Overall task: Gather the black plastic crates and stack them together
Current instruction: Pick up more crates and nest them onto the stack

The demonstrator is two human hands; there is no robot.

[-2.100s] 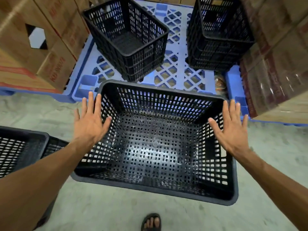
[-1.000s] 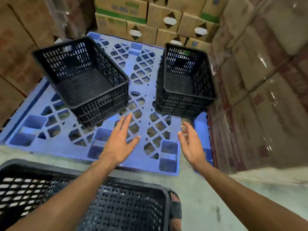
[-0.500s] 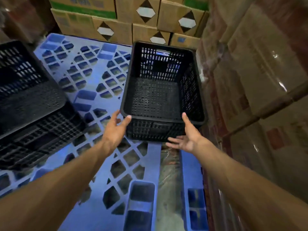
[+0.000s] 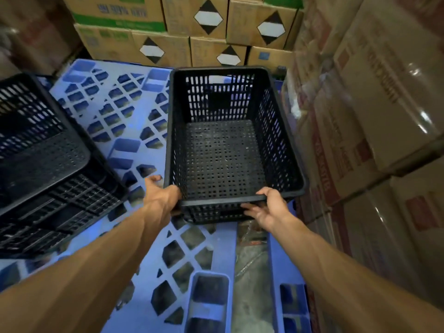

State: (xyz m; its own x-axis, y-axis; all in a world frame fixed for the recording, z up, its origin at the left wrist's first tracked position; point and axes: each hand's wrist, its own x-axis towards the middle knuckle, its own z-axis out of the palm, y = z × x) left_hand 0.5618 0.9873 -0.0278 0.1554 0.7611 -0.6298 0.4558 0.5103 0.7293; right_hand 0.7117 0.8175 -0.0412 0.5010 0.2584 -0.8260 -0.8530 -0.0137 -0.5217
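Note:
An empty black plastic crate [image 4: 225, 150] with perforated walls stands on the blue pallet [image 4: 125, 131], close to the wrapped boxes on the right. My left hand [image 4: 159, 193] grips its near left corner. My right hand [image 4: 269, 209] holds the near rim, thumb on top and fingers against the outer wall. A second black crate [image 4: 43, 164] sits on the pallet at the left, turned at an angle, apart from the first; it looks like several nested together.
Cardboard boxes [image 4: 182, 32] with diamond labels are stacked behind the pallet. Plastic-wrapped cartons [image 4: 374, 116] form a wall close on the right. A gap with grey floor and crumpled plastic [image 4: 251, 260] lies below the held crate.
I left the crate on the floor and stepped up to the pallet. Both hands reached forward and closed on the near edge of the right-hand crate.

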